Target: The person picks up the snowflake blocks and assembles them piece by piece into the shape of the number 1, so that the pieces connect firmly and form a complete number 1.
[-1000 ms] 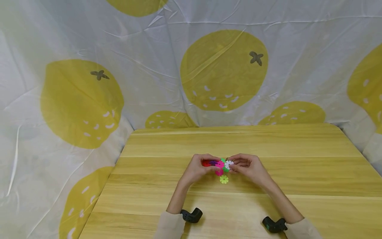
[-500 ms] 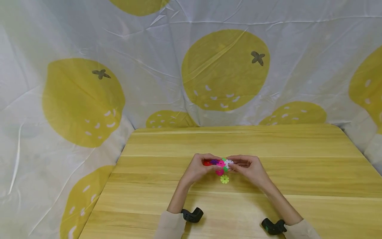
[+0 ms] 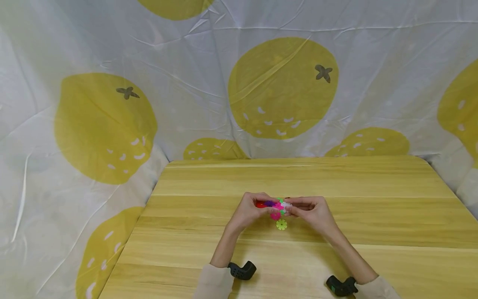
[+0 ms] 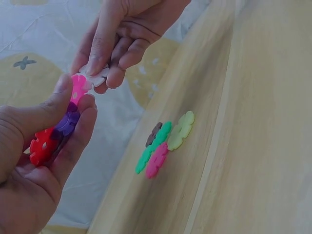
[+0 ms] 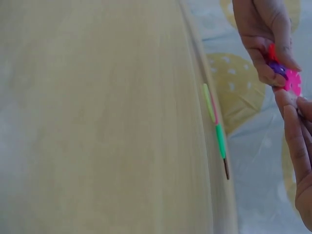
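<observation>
Facing you, a pale, creased cloth [image 3: 190, 99] rises behind the far edge of the worktop [image 3: 179, 232] and runs on past its left edge. You see large yellow fruits [image 3: 284, 87] printed on it, one above the far edge's middle. Your worktop is light, grained wood with rounded far corners, under soft light, paler toward you.

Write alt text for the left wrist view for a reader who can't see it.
The left hand holds a red disc, a purple disc and a pink disc in a row, and the right hand pinches a white disc at the pink end. Brown, green and yellow-green discs and a second pink disc lie on a wooden table.
</observation>
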`<act>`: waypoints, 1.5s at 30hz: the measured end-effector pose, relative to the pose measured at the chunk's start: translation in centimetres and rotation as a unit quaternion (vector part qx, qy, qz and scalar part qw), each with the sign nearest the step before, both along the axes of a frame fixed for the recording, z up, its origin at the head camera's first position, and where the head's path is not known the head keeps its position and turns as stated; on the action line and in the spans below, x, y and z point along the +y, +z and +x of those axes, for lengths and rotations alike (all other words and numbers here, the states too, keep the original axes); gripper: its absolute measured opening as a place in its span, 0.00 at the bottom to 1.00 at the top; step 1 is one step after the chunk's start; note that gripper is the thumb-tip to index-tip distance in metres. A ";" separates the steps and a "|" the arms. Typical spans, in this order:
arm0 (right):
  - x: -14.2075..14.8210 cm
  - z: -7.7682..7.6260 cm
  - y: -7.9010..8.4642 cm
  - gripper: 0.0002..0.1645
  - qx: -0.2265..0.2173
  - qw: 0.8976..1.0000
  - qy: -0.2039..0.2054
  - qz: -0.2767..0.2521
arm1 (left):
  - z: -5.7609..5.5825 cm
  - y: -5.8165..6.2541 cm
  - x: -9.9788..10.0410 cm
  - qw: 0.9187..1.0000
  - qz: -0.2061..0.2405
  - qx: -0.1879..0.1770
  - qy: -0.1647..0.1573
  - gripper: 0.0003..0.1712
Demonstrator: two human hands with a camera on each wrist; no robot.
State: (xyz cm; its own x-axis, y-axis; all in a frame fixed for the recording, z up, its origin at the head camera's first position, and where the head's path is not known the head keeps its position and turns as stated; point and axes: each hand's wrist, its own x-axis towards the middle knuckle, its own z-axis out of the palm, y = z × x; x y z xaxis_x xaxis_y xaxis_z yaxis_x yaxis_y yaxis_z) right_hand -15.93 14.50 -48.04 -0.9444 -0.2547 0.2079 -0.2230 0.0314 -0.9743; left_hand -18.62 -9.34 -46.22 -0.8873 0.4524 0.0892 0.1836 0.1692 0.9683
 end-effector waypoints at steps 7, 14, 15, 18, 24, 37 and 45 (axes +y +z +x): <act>0.0 -0.1 0.1 0.15 -0.013 1.000 0.001 0.002 | 0.0 0.1 0.0 1.000 -0.001 -0.008 0.004 0.13; 0.4 -0.2 0.0 0.19 -0.006 0.999 0.027 -0.018 | 0.1 0.2 -0.2 1.000 0.004 -0.014 0.015 0.13; 0.5 -0.2 0.0 0.18 -0.003 0.999 0.028 -0.018 | 0.0 0.2 -0.2 1.000 0.004 -0.016 0.015 0.13; 0.5 -0.2 0.0 0.17 -0.003 0.999 0.033 -0.018 | 0.0 0.1 -0.3 1.000 0.002 -0.022 0.013 0.13; 0.4 -0.2 0.0 0.17 -0.022 0.999 0.030 -0.012 | 0.0 0.0 -0.3 0.999 -0.024 -0.044 0.007 0.14; 0.2 -0.5 -0.6 0.19 -0.061 0.997 0.043 -0.036 | 0.2 0.5 0.3 0.996 -0.075 0.042 0.004 0.19; -0.3 -0.3 -0.5 0.19 -0.077 0.997 0.013 -0.011 | 0.6 0.1 1.0 0.996 -0.044 0.072 0.005 0.20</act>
State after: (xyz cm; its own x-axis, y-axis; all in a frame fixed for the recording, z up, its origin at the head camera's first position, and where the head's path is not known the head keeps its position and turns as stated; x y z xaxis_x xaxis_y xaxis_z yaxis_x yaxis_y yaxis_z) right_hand -16.21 14.19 -48.58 -0.9586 -0.2766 0.0675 -0.0719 0.0060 -0.9974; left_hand -18.07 -8.30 -46.12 -0.8728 0.4549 0.1767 0.3176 0.2546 0.9134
